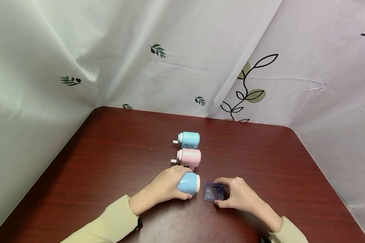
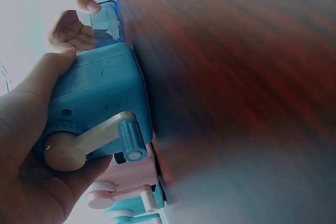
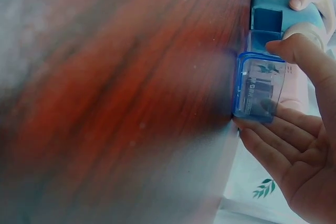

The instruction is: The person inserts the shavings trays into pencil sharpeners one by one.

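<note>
Fingers of left hand (image 1: pixel 167 185) wrap blue plastic crank sharpener (image 1: pixel 189 183), bracing it on tabletop (image 1: pixel 109 162); right hand (image 1: pixel 237 194) pinches clear blue shavings drawer (image 1: pixel 214 191), lower centre, apart from body.

No legible text from here; the far blue sharpener (image 1: pixel 188 139) carries a dark mark, too small to read.

Head view looks down from above; both wrist views (very close) share the table (image 1: pixel 115 162)
</note>
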Demonstrator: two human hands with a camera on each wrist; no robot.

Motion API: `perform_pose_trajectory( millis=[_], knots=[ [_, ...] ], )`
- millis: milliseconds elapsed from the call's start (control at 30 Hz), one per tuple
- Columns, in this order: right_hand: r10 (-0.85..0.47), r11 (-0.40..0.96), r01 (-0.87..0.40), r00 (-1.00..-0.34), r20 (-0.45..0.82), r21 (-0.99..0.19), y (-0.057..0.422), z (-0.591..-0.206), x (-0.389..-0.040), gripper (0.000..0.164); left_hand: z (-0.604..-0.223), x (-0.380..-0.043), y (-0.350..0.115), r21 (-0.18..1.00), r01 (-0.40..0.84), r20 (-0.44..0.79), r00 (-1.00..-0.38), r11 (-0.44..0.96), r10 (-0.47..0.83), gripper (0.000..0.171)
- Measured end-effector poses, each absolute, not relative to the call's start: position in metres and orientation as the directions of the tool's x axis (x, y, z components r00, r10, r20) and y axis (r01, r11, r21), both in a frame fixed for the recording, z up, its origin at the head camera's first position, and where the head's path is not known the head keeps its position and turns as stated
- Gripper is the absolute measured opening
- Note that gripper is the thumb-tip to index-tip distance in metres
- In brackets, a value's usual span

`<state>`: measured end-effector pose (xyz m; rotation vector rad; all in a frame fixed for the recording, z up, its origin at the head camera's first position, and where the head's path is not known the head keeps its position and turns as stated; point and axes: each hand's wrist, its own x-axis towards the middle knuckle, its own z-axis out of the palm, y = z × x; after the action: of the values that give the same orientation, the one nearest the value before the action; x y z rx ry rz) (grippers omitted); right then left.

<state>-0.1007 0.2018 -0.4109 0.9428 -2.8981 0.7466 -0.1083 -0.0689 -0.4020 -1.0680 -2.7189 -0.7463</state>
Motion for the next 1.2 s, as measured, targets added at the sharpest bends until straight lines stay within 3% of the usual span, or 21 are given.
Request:
perform_pose_trajectory(
  millis=[1200],
  knots=[
    [-0.586,0.681,-0.591,-0.794,0.161,-0.433,0.185,-0.406,-0.111,0.049,-0.402,-0.108,-0.07,0.399,0.675,0.296,-0.736,0.621,0.609,0.064]
  ],
)
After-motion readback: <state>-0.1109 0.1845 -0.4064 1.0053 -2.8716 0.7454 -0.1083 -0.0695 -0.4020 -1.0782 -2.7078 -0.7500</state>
